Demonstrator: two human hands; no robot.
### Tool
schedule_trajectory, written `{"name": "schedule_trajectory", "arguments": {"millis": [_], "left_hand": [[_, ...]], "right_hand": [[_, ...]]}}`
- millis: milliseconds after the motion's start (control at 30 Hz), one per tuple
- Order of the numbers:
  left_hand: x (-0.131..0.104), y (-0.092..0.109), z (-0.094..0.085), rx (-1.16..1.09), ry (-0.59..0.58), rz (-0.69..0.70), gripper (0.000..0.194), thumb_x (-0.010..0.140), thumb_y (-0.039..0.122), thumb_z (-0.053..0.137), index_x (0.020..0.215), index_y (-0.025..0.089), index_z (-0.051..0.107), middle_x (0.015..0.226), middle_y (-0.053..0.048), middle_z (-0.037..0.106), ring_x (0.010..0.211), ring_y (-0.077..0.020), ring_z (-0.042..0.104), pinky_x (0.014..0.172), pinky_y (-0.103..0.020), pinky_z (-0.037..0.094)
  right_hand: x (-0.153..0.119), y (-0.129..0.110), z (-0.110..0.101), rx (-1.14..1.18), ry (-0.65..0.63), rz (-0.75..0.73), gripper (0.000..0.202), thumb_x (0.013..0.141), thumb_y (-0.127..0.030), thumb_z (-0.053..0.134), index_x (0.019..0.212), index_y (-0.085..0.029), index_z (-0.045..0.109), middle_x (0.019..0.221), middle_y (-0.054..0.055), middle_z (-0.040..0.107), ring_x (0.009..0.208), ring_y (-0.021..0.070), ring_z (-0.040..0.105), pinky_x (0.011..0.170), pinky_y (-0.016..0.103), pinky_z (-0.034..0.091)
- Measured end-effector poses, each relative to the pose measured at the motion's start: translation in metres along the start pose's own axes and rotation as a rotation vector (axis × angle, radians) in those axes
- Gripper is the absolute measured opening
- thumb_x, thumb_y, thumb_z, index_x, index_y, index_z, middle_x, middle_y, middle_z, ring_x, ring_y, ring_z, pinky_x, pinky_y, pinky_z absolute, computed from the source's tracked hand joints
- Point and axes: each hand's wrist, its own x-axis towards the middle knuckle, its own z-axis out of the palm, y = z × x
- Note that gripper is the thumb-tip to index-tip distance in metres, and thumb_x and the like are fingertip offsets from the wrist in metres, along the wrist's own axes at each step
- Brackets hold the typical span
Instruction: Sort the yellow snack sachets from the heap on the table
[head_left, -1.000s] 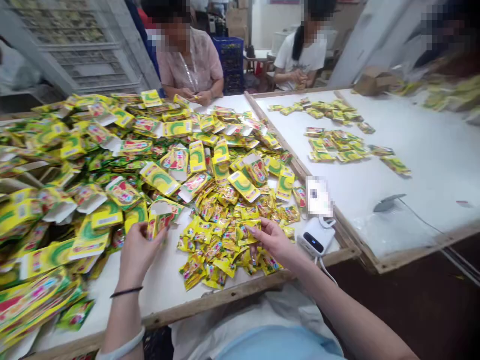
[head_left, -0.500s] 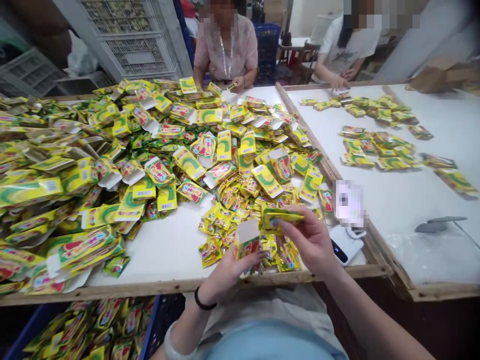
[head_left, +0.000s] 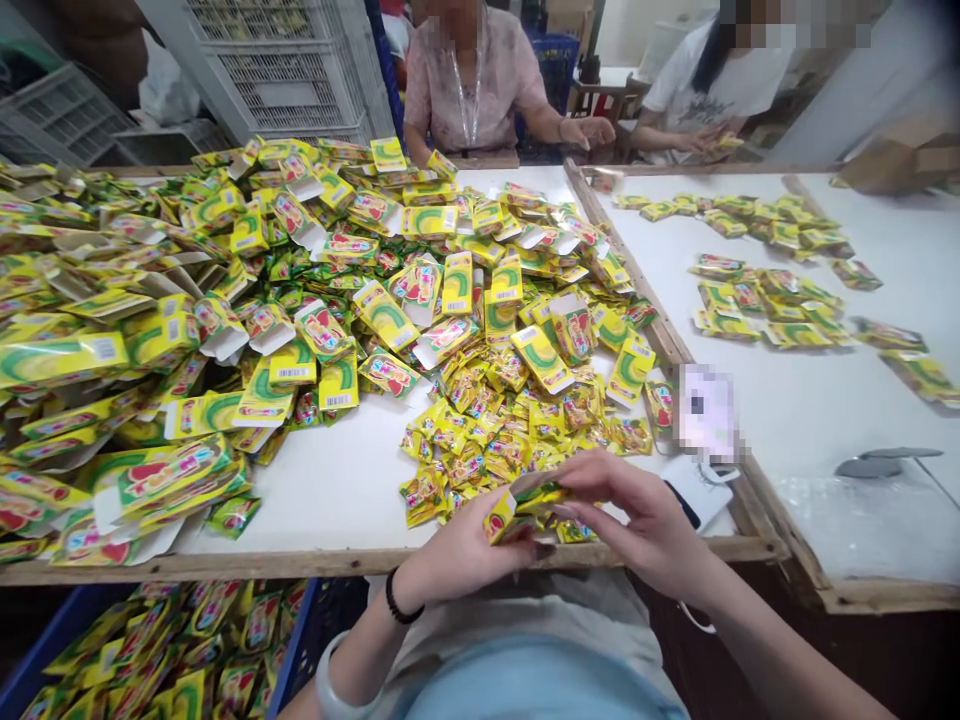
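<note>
My left hand (head_left: pixel 480 545) is closed round a small yellow and green cardboard box (head_left: pixel 501 515), held above the table's front edge. At the box's open end, the fingers of my right hand (head_left: pixel 619 505) pinch yellow sachets (head_left: pixel 549 494), which are partly inside or against the opening; how far in they sit is hidden. Just beyond both hands lies a pile of small yellow sachets (head_left: pixel 469 465) on the white tabletop (head_left: pixel 322 495). Behind that pile are loose boxes (head_left: pixel 541 358), several with their end flaps open.
A large heap of boxes and packets (head_left: pixel 135 330) covers the left side. Below the table's wooden edge (head_left: pixel 225 566) stands a blue crate (head_left: pixel 300 640) full of packets. A phone (head_left: pixel 705 410) and a white device (head_left: pixel 701 490) lie at the right divider. Two people work opposite.
My right hand has moved down and left, bringing the sachets to the box's opening. The left hand has tilted the box toward them. A person opposite has stretched out an arm to the right.
</note>
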Motion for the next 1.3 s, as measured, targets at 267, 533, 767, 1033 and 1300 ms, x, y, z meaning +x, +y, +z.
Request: {"name": "schedule_trajectory", "arguments": {"millis": [267, 533, 767, 1033, 1300], "left_hand": [[-0.005, 0.0, 0.012, -0.13, -0.259, -0.1, 0.026, 0.067, 0.022, 0.064, 0.092, 0.017, 0.056, 0.076, 0.002, 0.055, 0.068, -0.0122, 0.048, 0.065, -0.024, 0.043], [-0.002, 0.0, 0.016, -0.208, -0.256, -0.169, 0.014, 0.067, 0.017, 0.061, 0.077, 0.016, 0.051, 0.068, 0.004, 0.051, 0.064, -0.0112, 0.047, 0.063, -0.023, 0.041], [-0.001, 0.006, 0.021, -0.264, -0.225, -0.064, 0.046, 0.069, 0.017, 0.065, 0.113, 0.016, 0.051, 0.086, 0.0, 0.062, 0.072, -0.014, 0.057, 0.07, -0.028, 0.047], [0.063, 0.011, -0.026, 0.508, 0.34, 0.356, 0.033, 0.09, 0.027, 0.044, 0.121, 0.019, 0.052, 0.118, -0.01, 0.059, 0.112, -0.022, 0.051, 0.1, -0.039, 0.037], [0.118, -0.011, -0.047, 1.158, 0.483, 0.222, 0.044, 0.088, 0.05, 0.04, 0.107, 0.015, 0.059, 0.104, -0.014, 0.057, 0.1, -0.0297, 0.05, 0.083, -0.041, 0.041]], "right_hand": [[-0.024, 0.001, -0.001, -0.056, -0.067, -0.01, 0.022, 0.087, -0.011, 0.053, 0.104, -0.024, 0.06, 0.1, 0.007, 0.065, 0.094, 0.0167, 0.062, 0.079, 0.029, 0.051], [-0.027, 0.007, 0.009, -0.118, 0.083, 0.005, 0.014, 0.087, -0.011, 0.053, 0.094, -0.022, 0.058, 0.097, 0.007, 0.063, 0.087, 0.0155, 0.061, 0.074, 0.027, 0.05], [-0.024, -0.009, 0.003, -0.071, -0.272, 0.126, 0.018, 0.091, -0.019, 0.049, 0.103, -0.021, 0.062, 0.093, 0.005, 0.068, 0.086, 0.0149, 0.063, 0.075, 0.024, 0.05], [-0.035, 0.03, -0.107, -1.147, 0.743, 0.205, 0.032, 0.086, -0.031, 0.057, 0.115, -0.02, 0.061, 0.104, 0.012, 0.069, 0.072, 0.02, 0.065, 0.061, 0.031, 0.045], [-0.009, 0.061, -0.058, -1.231, 0.492, -0.031, 0.027, 0.088, -0.025, 0.054, 0.113, -0.015, 0.057, 0.108, 0.009, 0.068, 0.095, 0.0222, 0.064, 0.081, 0.034, 0.05]]}}
